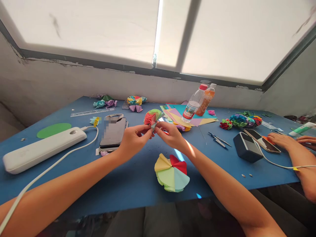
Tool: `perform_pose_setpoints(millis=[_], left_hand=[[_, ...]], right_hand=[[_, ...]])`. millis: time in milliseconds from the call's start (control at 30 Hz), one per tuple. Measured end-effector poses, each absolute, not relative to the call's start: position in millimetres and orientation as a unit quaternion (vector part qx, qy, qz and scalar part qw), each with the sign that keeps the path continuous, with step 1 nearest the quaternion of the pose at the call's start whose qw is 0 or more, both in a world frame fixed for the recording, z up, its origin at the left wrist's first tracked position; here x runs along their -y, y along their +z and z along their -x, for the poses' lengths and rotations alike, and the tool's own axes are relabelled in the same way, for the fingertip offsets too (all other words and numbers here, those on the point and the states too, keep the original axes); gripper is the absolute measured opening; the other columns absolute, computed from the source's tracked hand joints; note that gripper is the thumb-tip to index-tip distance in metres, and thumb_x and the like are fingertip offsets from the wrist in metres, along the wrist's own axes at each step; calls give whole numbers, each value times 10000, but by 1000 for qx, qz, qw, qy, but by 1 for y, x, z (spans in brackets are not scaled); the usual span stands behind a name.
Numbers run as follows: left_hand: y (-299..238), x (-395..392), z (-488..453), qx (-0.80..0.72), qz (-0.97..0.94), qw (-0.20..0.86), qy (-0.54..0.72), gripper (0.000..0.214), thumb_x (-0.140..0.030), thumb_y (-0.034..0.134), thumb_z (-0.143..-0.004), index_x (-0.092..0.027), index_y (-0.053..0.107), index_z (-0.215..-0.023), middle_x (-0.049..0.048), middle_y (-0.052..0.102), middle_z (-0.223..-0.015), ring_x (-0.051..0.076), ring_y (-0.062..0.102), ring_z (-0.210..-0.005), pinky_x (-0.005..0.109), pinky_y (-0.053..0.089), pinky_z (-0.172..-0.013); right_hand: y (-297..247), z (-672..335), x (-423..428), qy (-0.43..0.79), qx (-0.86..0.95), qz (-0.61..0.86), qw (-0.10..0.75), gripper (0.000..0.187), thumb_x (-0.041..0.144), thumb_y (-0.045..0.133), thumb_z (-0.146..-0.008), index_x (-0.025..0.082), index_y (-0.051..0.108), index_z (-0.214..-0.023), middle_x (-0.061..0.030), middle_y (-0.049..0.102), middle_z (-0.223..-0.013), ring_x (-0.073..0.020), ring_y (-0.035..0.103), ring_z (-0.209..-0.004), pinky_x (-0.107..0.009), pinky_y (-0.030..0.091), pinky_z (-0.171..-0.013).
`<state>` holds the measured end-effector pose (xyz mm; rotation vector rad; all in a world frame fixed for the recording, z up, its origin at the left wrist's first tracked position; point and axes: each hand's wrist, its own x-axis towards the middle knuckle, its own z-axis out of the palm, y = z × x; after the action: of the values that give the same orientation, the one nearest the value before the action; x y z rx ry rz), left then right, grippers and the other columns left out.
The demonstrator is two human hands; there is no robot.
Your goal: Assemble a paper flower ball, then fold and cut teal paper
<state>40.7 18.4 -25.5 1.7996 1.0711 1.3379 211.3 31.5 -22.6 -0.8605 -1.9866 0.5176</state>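
Both my hands meet above the middle of the blue table [128,184]. My left hand [133,140] and my right hand [170,134] pinch a small folded paper flower [152,118] of red, orange and green paper, held between the fingertips of both. Below them on the table lies a larger fan-shaped paper piece [172,173] in yellow, red and pale green segments. It is apart from both hands.
A phone [113,132], a white power bank [41,148] with its cable and a ruler [92,112] lie to the left. Coloured paper sheets [177,115], two bottles [195,102] and finished paper flowers [240,120] sit behind. Another person's hands [283,141] rest at the right by a phone and a dark box [247,147].
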Motion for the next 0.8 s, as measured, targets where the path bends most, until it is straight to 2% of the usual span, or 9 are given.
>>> perform_pose_setpoints(millis=[233,367,533,800], left_hand=[[-26,-18,-42,-405,-676,339,514,209,-337,650,-755,-145,729,-778,39,712,-676,172,656,-622,256,519,-593],[-25,-17,-42,-401,-671,354,514,194,-328,654,-758,-149,727,-759,38,707,-674,172,656,-635,259,522,-616],[-23,-17,-42,-402,-651,391,511,187,-323,671,-743,-143,721,-756,38,700,-652,175,660,-639,261,526,-622],[-22,-16,-42,-400,-655,393,506,177,-311,661,-753,-144,721,-752,37,701,-665,162,654,-646,251,527,-638]], right_hand=[[-22,-214,-33,212,809,331,436,170,228,474,-872,174,610,-785,-17,624,-760,-129,543,-710,-259,429,-660],[-21,-214,-32,220,808,338,429,172,247,478,-873,174,617,-803,-28,638,-790,-140,560,-751,-266,438,-686],[-21,-213,-32,205,807,358,422,185,279,495,-868,170,606,-767,-17,618,-733,-128,526,-693,-259,413,-646],[-20,-213,-31,208,804,371,415,234,318,476,-878,165,605,-757,-17,608,-727,-128,514,-689,-257,386,-630]])
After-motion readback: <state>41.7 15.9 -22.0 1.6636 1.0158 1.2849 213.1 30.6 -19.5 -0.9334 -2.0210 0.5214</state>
